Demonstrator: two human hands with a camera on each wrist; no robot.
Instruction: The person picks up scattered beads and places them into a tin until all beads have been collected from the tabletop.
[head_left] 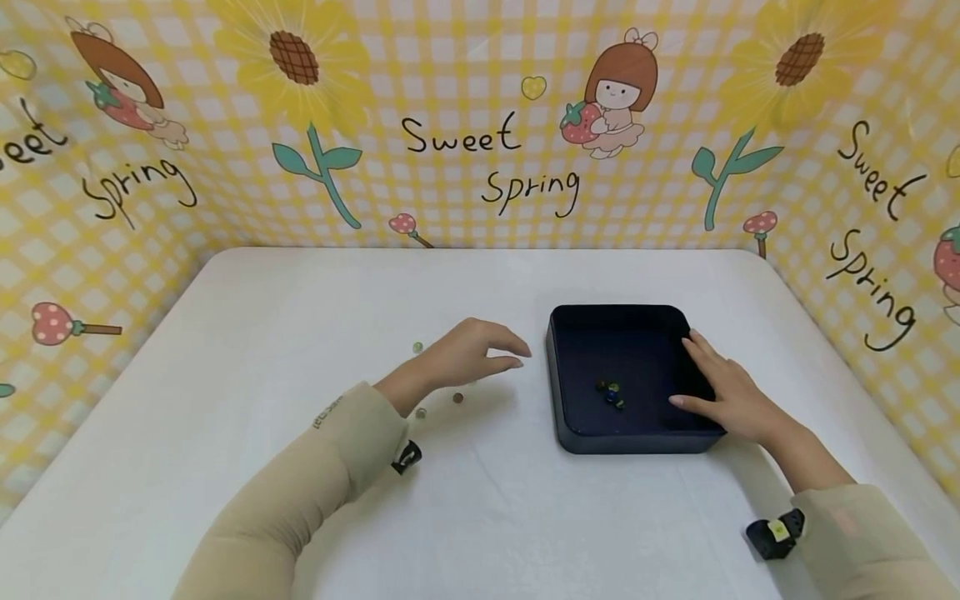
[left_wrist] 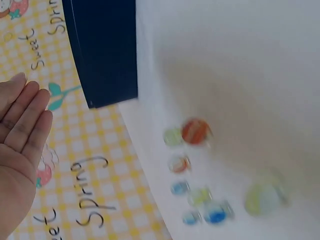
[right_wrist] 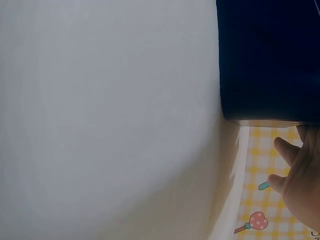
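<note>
My left hand (head_left: pixel 472 354) hovers left of a dark blue square tray (head_left: pixel 630 444), fingers loosely bent and thumb apart from them. Nothing shows between those fingers; the left wrist view has the palm and relaxed fingers (left_wrist: pixel 32 120). Below and behind that hand, several glass marbles lie on the white table, among them an orange-red marble (left_wrist: pixel 195 131) and a blue marble (left_wrist: pixel 216 214). My right hand (head_left: pixel 731 396) rests at the tray's right rim, fingers spread and thumb reaching over the inside. Several marbles (head_left: pixel 612 393) sit together on the tray floor.
A white cloth covers the table (head_left: pixel 480 517). Yellow checked fabric (head_left: pixel 465 67) with printed flowers and lettering walls in the back and both sides. Each wrist carries a small black camera, as on the right wrist (head_left: pixel 775 536).
</note>
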